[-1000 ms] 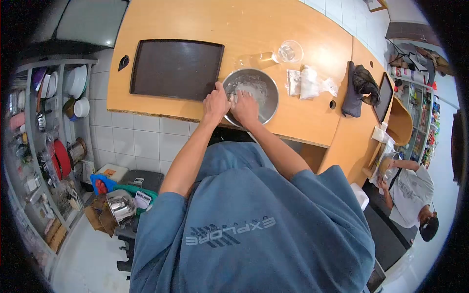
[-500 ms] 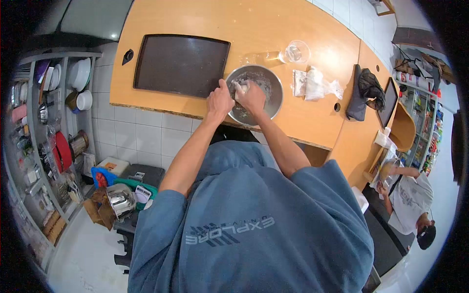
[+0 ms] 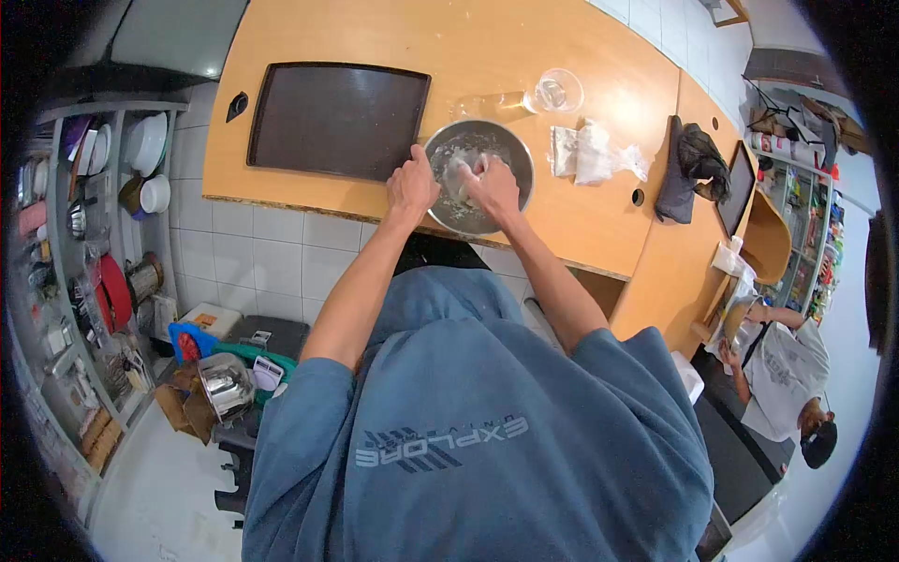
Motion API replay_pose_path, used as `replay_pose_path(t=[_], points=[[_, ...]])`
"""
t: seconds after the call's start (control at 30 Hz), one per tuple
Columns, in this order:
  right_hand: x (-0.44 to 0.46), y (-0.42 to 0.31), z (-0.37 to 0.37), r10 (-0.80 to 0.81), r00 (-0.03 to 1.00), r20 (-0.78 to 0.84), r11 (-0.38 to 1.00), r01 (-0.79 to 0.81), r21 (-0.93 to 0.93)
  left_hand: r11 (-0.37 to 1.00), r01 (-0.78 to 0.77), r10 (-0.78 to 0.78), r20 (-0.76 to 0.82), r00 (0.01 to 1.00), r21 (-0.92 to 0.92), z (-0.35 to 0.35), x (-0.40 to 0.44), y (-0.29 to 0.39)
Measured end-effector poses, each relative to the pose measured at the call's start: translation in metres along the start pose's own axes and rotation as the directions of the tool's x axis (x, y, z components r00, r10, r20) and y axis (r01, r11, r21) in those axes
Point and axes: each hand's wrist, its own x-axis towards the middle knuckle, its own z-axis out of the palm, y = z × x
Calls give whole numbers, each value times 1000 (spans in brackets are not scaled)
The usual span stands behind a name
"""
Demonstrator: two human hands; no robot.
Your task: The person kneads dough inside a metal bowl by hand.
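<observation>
A round metal mixing bowl [image 3: 526, 178] stands near the front edge of the wooden table, with white floury dough [image 3: 459, 173] in it and smears up its inner wall. My left hand [image 3: 413, 184] is closed on the bowl's left rim, thumb toward the far side. Inside the bowl, my right hand [image 3: 493, 187] has its fingers curled into the dough; the fingertips are partly coated and hidden by it. Just beyond the bowl, a clear plastic cup [image 3: 559, 91] rests on the table.
Left of the bowl lies a dark baking tray [image 3: 339, 122]. Plastic bags with white contents [image 3: 595, 155] and a dark cloth bundle [image 3: 698, 169] lie to the right. Another person [image 3: 782, 370] holds a bowl at far right. Shelves [image 3: 112, 281] line the left wall.
My right hand has shifted rightward within the bowl, and its fingers have moved through the dough. My left hand stays on the rim. The whole view has slid slightly.
</observation>
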Motion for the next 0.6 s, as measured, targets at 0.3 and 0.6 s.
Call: replay_pose_path(t=[0.3,0.6], points=[[-18,22,46,-217,951,-221,970,185,-159,999,-35,35,17,999,-21,4,-1,-3],[27,35,52,-227,967,-119,960,201,-197,995,-97,97,10,995,32,3,6,-4]])
